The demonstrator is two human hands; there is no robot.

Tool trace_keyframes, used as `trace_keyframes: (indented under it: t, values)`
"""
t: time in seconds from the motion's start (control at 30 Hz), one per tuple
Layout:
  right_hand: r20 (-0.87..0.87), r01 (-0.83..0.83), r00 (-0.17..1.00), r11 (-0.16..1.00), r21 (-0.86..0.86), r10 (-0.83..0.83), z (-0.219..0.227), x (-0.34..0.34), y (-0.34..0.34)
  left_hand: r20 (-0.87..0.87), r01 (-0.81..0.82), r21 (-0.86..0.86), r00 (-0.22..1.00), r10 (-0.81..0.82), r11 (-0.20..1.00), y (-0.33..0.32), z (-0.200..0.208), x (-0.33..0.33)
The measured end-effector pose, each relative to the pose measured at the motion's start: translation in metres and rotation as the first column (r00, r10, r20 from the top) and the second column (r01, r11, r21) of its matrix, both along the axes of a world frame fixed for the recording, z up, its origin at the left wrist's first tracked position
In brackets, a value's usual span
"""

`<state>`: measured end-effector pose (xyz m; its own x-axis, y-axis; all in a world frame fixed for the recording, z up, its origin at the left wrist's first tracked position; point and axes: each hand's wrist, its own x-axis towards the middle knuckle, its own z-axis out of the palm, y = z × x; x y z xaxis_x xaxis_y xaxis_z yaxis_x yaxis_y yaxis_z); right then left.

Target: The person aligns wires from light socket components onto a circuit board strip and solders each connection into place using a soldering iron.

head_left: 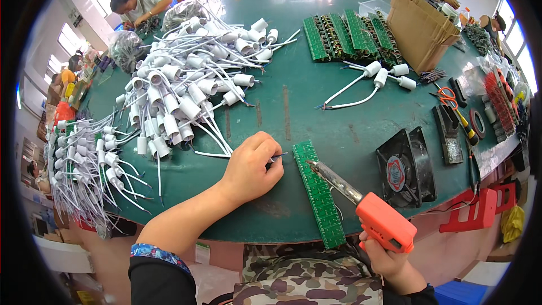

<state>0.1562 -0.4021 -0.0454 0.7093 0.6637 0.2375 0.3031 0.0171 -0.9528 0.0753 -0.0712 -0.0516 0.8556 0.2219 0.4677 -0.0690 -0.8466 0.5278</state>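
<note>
My left hand is closed in a pinch, with a thin wire poking from the fingertips toward a green circuit board strip. White cables from the heap of lamp holders run up to this hand; which one the wire belongs to is hidden. In my right hand is a red-handled soldering gun. Its metal tip reaches the upper part of the strip; contact cannot be made out. The strip lies lengthwise away from me, its near end at the table edge.
A black fan stands right of the strip. Beyond lie loose lamp holders, stacked boards and a cardboard box. Orange-handled scissors and tape sit at right. Wired boards hang over the left edge. Other people work around the table.
</note>
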Motion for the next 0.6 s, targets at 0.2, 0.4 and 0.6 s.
trace_keyframes:
  t: [0.2,0.4,0.6]
  values:
    - [0.115,0.023,0.993,1.0,-0.012,-0.021,-0.003,0.011,0.019,0.077,-0.02,0.087,0.997,0.013,0.996,0.001,0.0,0.013]
    - [0.207,0.006,0.978,1.0,-0.027,0.0,0.001,0.019,0.038,0.148,-0.004,0.208,0.989,-0.027,0.978,0.005,-0.005,0.022]
    - [0.169,-0.053,0.984,0.999,-0.001,0.052,0.004,0.026,0.047,0.147,0.011,0.242,0.988,-0.047,0.97,0.005,-0.006,0.024]
